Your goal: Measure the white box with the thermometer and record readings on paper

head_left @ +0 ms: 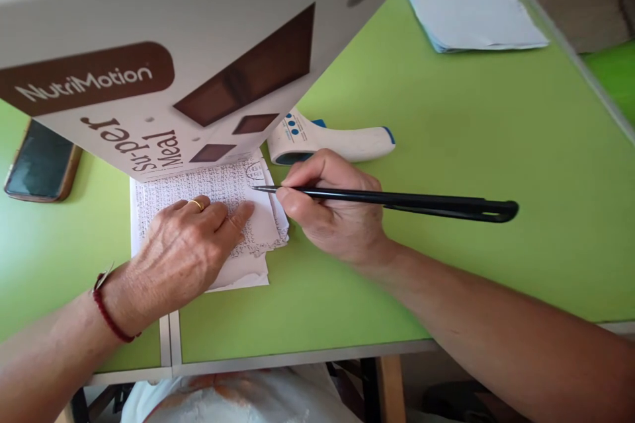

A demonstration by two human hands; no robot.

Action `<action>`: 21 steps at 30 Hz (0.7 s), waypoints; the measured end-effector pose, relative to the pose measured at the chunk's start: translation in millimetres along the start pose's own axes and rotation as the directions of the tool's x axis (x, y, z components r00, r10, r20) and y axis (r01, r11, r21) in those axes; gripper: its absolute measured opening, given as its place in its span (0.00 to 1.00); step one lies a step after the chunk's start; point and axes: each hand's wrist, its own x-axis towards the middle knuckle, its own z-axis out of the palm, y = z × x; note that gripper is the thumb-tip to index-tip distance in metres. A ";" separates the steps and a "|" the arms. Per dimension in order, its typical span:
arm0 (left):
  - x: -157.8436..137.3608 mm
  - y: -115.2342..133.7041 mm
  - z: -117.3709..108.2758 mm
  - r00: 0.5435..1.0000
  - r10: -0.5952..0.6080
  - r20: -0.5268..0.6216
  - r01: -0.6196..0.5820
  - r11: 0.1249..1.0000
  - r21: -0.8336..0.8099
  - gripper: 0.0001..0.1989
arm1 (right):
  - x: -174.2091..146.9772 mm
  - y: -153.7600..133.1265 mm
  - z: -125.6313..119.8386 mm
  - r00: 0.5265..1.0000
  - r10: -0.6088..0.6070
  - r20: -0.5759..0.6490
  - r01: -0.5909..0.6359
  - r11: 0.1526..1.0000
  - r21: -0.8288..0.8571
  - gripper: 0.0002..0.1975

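A small stack of white paper sheets [260,218] covered in dense rows of tiny handwriting lies on the green table. My left hand [191,244], with a gold ring and a dark red bracelet, rests flat on the sheets, fingers stretched over the writing. In my right hand [332,201] is a long, slim black pen [407,199], pinched close to its point. The pen's tip is at the paper near the writing's right end; whether it touches I cannot tell. A white and blue infrared thermometer [354,144] lies just beyond my right hand.
A tall "NutriMotion" box [248,33] stands right behind the sheets, covering part of them. To the left lies a phone [42,158] in a brown case. More paper [471,0] sits at the back right. The green table [471,119] has a metal edge.
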 end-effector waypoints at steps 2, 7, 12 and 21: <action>0.1 0.0 0.0 1.000 -0.001 -0.003 0.001 1.000 -0.004 0.11 | 0.7 -0.8 0.1 1.000 -0.014 0.005 0.014 1.000 -0.013 0.11; 0.4 0.0 -0.3 1.000 -0.008 0.015 0.008 1.000 0.002 0.11 | 1.1 -0.5 0.1 1.000 -0.005 0.019 0.006 0.999 -0.048 0.11; -0.2 0.3 -1.1 1.000 -0.013 0.019 0.014 1.000 -0.009 0.10 | 0.8 -0.2 0.2 0.999 -0.037 0.035 0.038 0.999 -0.029 0.11; 1.1 1.1 -3.9 0.999 -0.032 0.038 0.032 0.999 -0.008 0.10 | 3.0 5.2 -1.5 0.977 -0.209 0.032 0.211 0.973 -0.093 0.11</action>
